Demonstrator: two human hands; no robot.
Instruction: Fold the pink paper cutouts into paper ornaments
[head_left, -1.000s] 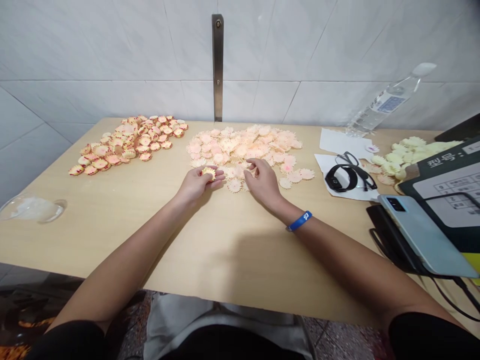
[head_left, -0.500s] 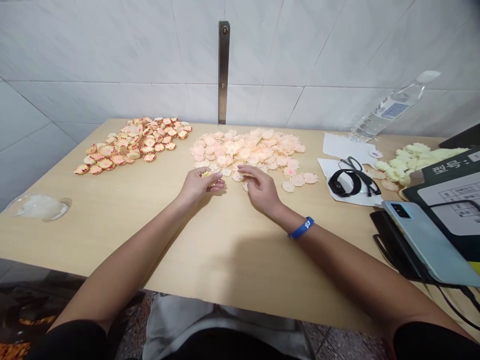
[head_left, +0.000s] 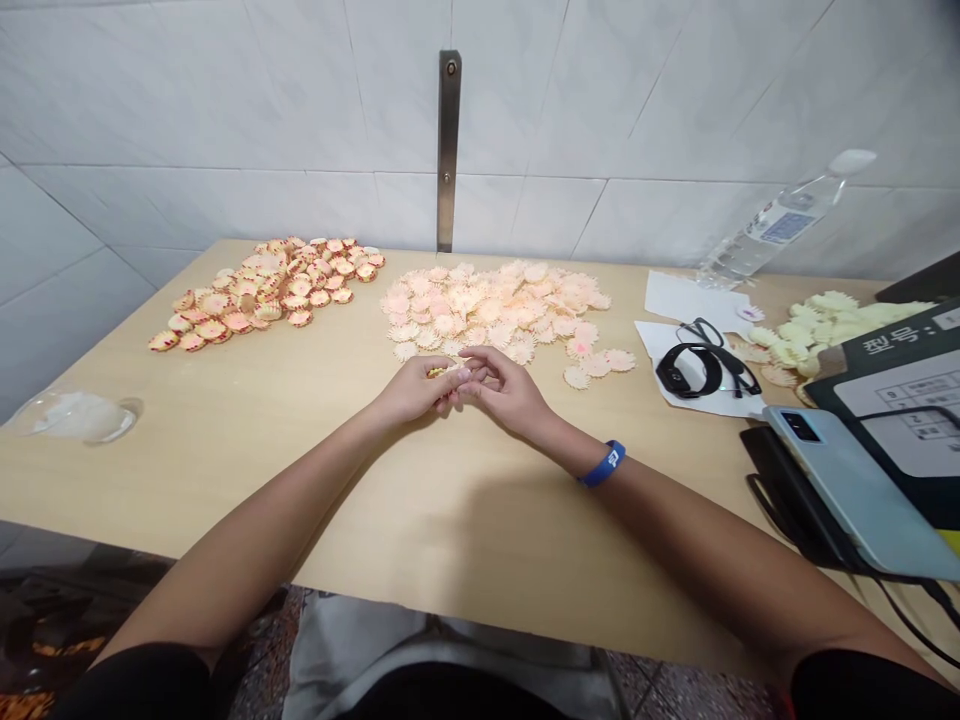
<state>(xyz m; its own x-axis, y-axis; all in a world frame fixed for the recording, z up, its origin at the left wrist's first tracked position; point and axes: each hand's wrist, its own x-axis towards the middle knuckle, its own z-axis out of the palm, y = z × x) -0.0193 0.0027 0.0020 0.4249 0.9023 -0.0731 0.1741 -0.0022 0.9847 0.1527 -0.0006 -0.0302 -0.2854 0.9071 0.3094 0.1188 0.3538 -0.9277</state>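
The left hand (head_left: 414, 392) and the right hand (head_left: 508, 392) are together at the middle of the bench (head_left: 225, 490), their fingers meeting over the centre. A small ruffled paper flower (head_left: 438, 372) is pinched in the left hand's fingertips, with only a sliver of its yellow and red rim showing. It sits nearer the left hand than the right, whose fingers (head_left: 471, 376) reach across to it; from here I can't tell whether they touch it. So little shows that its long axis is hard to judge, though it seems to lie about 3 to 9 o'clock.

Just past the fingers at 12 o'clock lies a heap of pale pink paper flowers (head_left: 480, 310). A heap of orange-red paper flowers (head_left: 262, 285) sits well apart at 10 o'clock, and a heap of pale yellow paper flowers (head_left: 817, 330) near 3 o'clock, beyond a pair of glasses (head_left: 701, 333). A blue wristband (head_left: 604, 465) circles the right wrist.
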